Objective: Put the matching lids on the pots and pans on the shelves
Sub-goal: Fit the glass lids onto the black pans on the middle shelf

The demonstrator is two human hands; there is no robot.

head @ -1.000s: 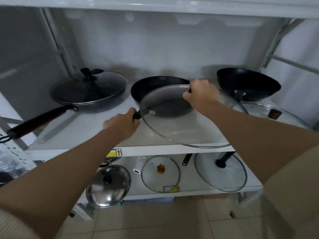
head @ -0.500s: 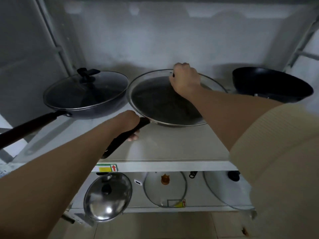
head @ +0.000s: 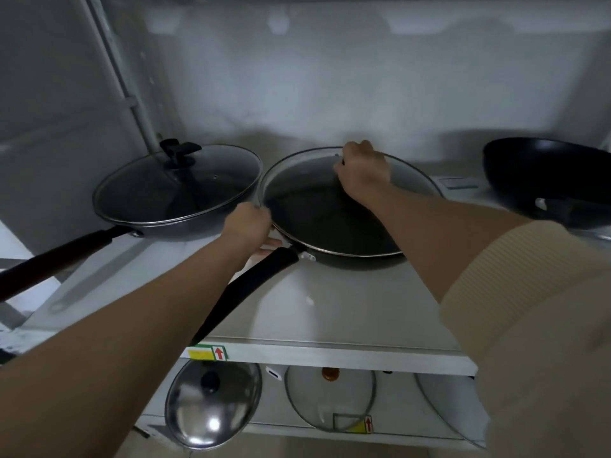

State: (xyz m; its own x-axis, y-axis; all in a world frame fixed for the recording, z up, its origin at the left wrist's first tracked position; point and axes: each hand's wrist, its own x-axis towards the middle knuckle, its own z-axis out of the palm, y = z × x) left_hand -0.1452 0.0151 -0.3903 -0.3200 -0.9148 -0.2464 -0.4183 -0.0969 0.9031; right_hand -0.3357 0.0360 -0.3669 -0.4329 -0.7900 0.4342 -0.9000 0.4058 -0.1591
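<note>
A large glass lid (head: 314,206) lies on the black middle pan (head: 347,259) on the upper shelf (head: 347,312). My right hand (head: 362,171) is shut on the lid's knob at its far side. My left hand (head: 249,226) rests at the pan's near-left rim, fingers curled where the black handle (head: 244,292) joins the pan. To the left stands a dark wok (head: 172,223) with its own glass lid (head: 178,180) on. At the far right sits an uncovered black wok (head: 545,180).
On the lower shelf lie a steel lid (head: 211,404), a small glass lid with an amber knob (head: 330,401) and part of a larger glass lid (head: 443,411). The left wok's long handle (head: 56,262) sticks out over the shelf's front-left corner.
The glass lid went from tilted in front of the middle pan to lying flat on it. My left hand slid from the handle up to the pan's rim. The view moved closer.
</note>
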